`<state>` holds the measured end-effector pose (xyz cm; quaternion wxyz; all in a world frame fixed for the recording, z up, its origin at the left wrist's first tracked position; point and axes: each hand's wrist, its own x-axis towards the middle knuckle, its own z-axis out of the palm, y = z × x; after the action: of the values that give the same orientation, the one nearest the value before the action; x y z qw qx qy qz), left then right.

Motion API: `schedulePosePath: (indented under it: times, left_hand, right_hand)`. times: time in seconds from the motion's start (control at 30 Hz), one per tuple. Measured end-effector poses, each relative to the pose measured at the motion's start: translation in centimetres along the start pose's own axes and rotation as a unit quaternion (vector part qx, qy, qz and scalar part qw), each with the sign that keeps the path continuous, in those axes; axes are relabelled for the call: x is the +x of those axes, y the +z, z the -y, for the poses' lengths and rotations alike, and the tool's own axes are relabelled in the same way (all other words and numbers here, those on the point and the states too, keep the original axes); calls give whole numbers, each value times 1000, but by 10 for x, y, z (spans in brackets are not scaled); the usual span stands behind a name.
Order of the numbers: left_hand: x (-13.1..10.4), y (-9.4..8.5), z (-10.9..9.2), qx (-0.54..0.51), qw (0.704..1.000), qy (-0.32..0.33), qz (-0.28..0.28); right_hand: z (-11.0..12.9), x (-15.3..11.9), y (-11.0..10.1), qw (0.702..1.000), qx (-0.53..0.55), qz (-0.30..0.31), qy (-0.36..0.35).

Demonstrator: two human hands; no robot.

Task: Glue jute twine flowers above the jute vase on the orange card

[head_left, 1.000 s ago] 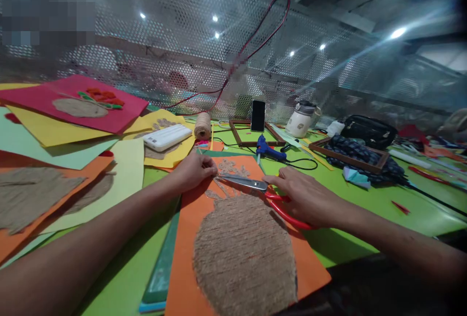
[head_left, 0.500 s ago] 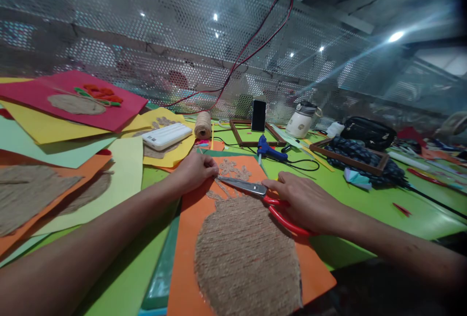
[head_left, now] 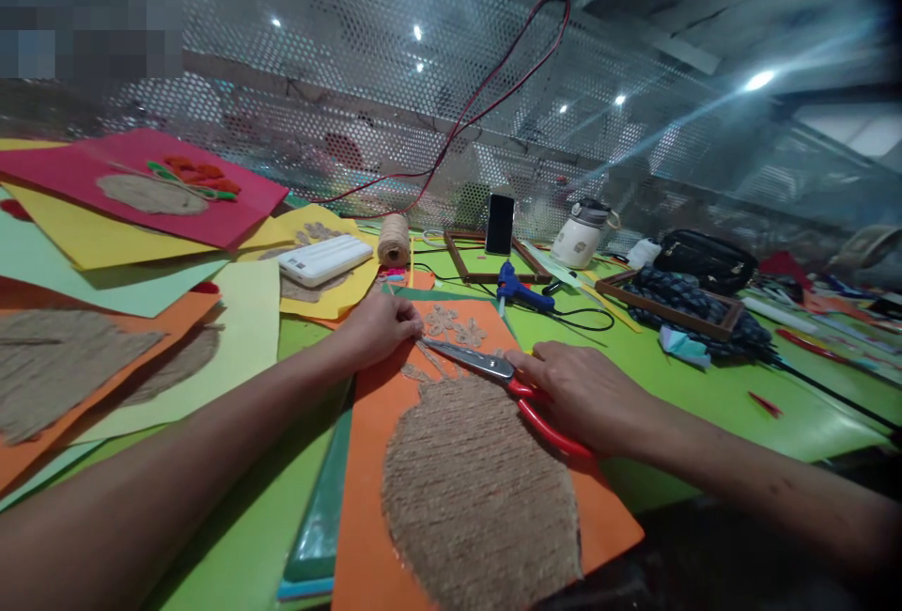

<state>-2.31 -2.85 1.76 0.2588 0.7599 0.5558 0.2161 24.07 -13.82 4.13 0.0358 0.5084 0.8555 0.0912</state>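
One hand (head_left: 584, 395) gripping scissors (head_left: 486, 365), green table (head_left: 719, 395) beyond sheet's (head_left: 366, 498) edge

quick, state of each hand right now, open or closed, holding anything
Left hand: closed in a pinch; anything held can't be told.
Right hand: closed, holding the red-handled scissors.

A phone (head_left: 500, 224) is stood upright by a brown frame (head_left: 455, 259); a white bottle (head_left: 579, 237) is seen to its right; a black bag (head_left: 711, 258) is set behind a dark patterned cloth (head_left: 666, 289). A red cable (head_left: 451, 134) is hung in a loop before a perforated panel (head_left: 338, 94).
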Motion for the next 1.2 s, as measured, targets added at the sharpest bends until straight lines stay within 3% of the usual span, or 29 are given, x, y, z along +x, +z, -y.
schedulePosePath:
  times: [0.43,0.7,0.8,0.9,1.07,1.2]
  left_hand:
    - [4,1,13,-26,998,-4,-50]
    - [2,-4,15,25,997,-13,-78]
    - [2,-2,13,50,995,-18,-87]
    - [1,-10,18,64,993,-29,-96]
    - [6,-51,39,112,984,-65,-120]
    - [15,-80,55,137,979,-104,-109]
  right_hand:
    - [3,3,-7,999,-38,23,-15]
    - [-31,-2,-7,982,170,52,67]
    - [-47,-23,-2,977,188,22,100]
    - [-67,-69,2,973,193,14,128]
    - [-111,-148,9,966,178,28,185]
    - [-144,-156,21,950,120,17,287]
